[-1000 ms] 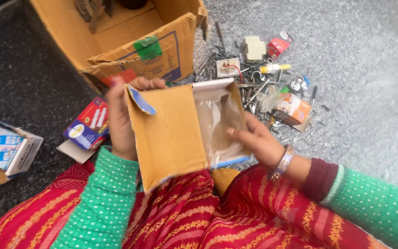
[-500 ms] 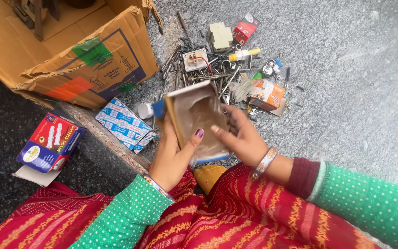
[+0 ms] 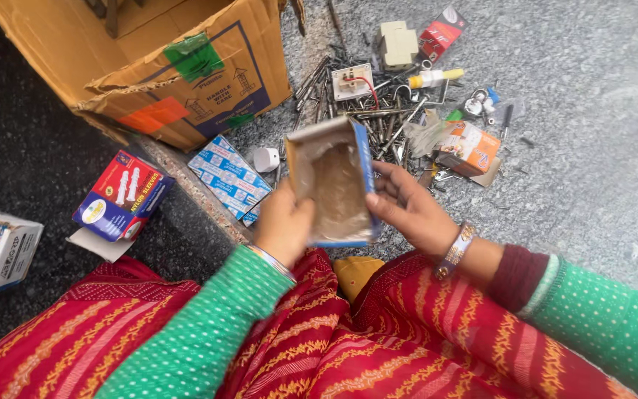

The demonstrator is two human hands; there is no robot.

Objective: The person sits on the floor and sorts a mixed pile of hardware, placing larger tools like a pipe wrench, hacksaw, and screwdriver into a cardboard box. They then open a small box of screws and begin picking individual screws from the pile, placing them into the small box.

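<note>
Both hands grip a small open cardboard box point(image 3: 331, 185) above the lap, long axis running away from the person, opening facing up. Left hand point(image 3: 283, 225) clutches its side, right hand point(image 3: 407, 210) fingers grasp the blue edge. Scattered nails point(image 3: 378, 118) and an orange carton point(image 3: 470, 146) lie just beyond; a big cardboard box point(image 3: 164, 66) sits off left.

You are holding a small open cardboard box with a blue edge point(image 3: 330, 181) between both hands. Behind it a large brown corrugated carton with green and orange labels point(image 3: 186, 81) is standing open. A flat blue-and-white packet point(image 3: 229, 176) is lying just beside its corner, a red-and-blue box point(image 3: 121, 196) further left, a white box point(image 3: 1, 247) at the left edge, and an orange-and-white box point(image 3: 470, 146) and a small red box point(image 3: 441, 31) among the hardware.
</note>
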